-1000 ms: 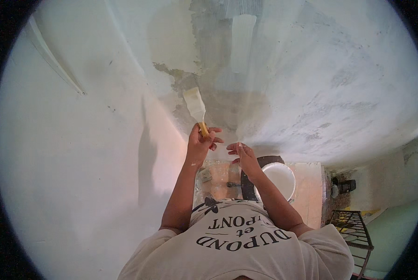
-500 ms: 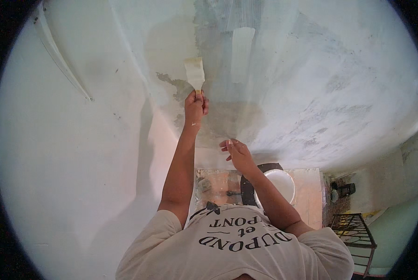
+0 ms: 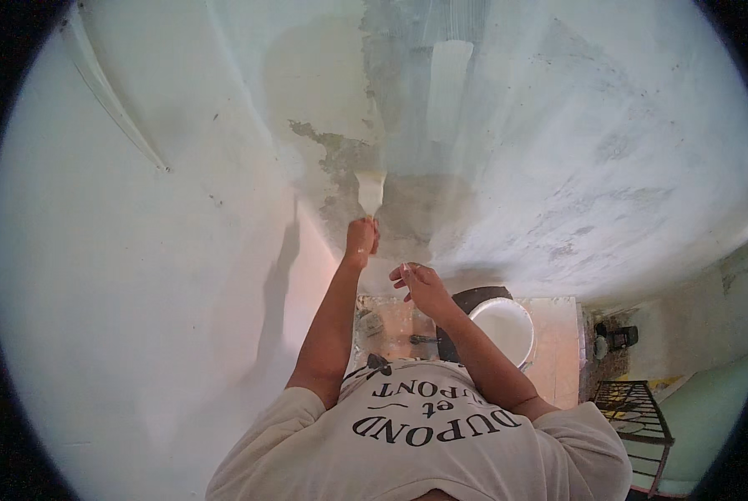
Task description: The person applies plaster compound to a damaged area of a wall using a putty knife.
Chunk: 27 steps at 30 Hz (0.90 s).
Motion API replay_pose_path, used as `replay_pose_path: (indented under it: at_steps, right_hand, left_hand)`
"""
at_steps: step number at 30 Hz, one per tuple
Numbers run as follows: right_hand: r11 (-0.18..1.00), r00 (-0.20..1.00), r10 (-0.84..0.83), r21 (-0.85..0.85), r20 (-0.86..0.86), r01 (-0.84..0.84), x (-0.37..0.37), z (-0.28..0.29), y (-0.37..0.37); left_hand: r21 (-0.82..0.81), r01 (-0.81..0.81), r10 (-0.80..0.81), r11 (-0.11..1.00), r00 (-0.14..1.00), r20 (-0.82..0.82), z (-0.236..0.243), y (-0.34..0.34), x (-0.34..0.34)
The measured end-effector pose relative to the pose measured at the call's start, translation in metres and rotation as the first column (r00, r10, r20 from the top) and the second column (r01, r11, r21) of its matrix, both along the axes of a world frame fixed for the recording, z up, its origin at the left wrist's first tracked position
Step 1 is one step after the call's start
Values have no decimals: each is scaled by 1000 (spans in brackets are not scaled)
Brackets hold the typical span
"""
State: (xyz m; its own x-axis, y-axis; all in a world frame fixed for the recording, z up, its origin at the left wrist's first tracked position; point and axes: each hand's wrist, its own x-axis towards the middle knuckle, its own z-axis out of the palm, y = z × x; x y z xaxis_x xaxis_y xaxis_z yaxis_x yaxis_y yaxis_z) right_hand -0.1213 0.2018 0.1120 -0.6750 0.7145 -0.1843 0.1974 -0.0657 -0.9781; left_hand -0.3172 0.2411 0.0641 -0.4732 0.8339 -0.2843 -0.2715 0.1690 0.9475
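Left hand [image 3: 362,238] is closed around the handle of a wide paintbrush [image 3: 370,192], bristles up and pressed flat on the wall [image 3: 557,167]. Compared with half a second ago the brush sits lower on the wall and a little to the right; a second ago it was lower still and tilted — so the arm went up and is now coming back down over the same bare grey patch [image 3: 407,200]. Reads as one stroke cycle on the unpainted area; my judgement is that coverage there is only partial, grey plaster showing around the bristles.

Right hand [image 3: 422,286] holds nothing — fingers loosely spread, hovering in front of the chest, below and right of the brush hand. It has stayed about there across the three pictures.

Containers: a white bucket [image 3: 502,328] on the floor below the right forearm, holding white paint, level cannot be told. Beside it to the left, a smeared tray or board [image 3: 395,321] with small tools; contents unclear.
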Motion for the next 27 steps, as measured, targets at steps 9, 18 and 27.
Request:
replay_pose_path:
  at_steps: [9,18,27]
  right_hand:
    - [978,987,126,155,103,-141,-12,-14,-14]
    - [985,997,48,164,55,-56,-14,-8,-23]
    - [997,999,37,70,12,-38,-3,-22,-10]
  left_hand:
    - [-28,32,-31,999,999,16,47,-30,7]
    - [199,31,-33,979,999,5,212,-40,2]
    - [171,44,-52,984,998,42,151,-2,-11]
